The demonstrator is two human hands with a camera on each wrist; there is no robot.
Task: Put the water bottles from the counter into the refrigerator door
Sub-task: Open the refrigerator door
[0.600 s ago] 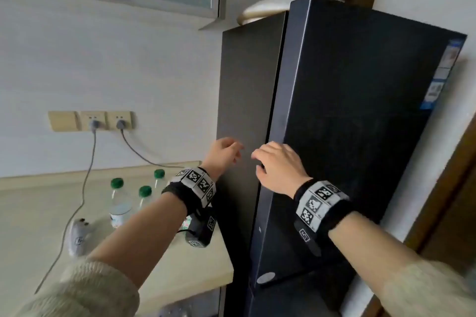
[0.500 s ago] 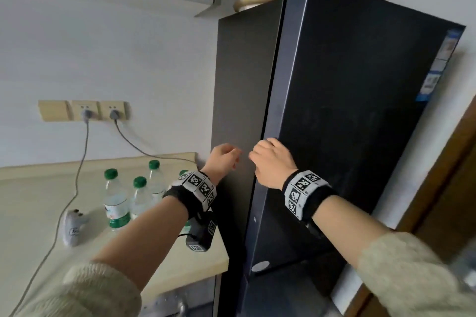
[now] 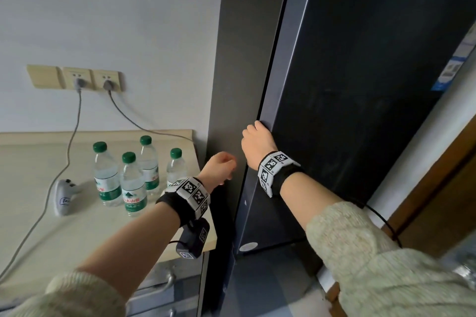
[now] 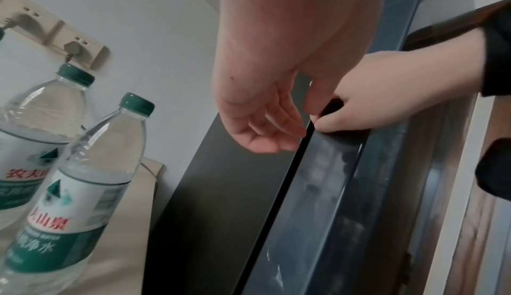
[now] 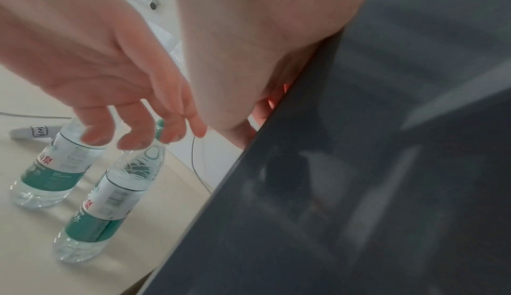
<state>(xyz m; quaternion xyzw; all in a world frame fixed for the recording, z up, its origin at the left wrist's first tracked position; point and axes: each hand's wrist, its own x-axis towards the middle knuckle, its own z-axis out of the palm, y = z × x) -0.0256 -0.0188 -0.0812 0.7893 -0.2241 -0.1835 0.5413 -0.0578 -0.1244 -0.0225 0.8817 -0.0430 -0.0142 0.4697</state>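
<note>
Several clear water bottles (image 3: 132, 185) with green caps and labels stand upright together on the beige counter (image 3: 31, 226), left of the tall dark refrigerator. Two of them show close up in the left wrist view (image 4: 80, 190) and the right wrist view (image 5: 110, 201). My right hand (image 3: 257, 144) grips the left edge of the refrigerator door (image 3: 347, 110), its fingers curled round that edge (image 4: 373, 94). Only a thin dark seam shows between the door and the cabinet side. My left hand (image 3: 219, 167) hangs beside the refrigerator's side panel, fingers loosely curled (image 4: 262, 129), holding nothing.
A white corded device (image 3: 64, 195) lies on the counter left of the bottles. Two plugs sit in the wall sockets (image 3: 77, 80), and their cables trail over the counter. Drawers with a metal handle (image 3: 164, 283) are under the counter. A wooden door frame (image 3: 438, 188) stands right of the refrigerator.
My right hand has moved from in front of the door onto its left edge and taken hold of it. My left hand has dropped lower, away from the edge.
</note>
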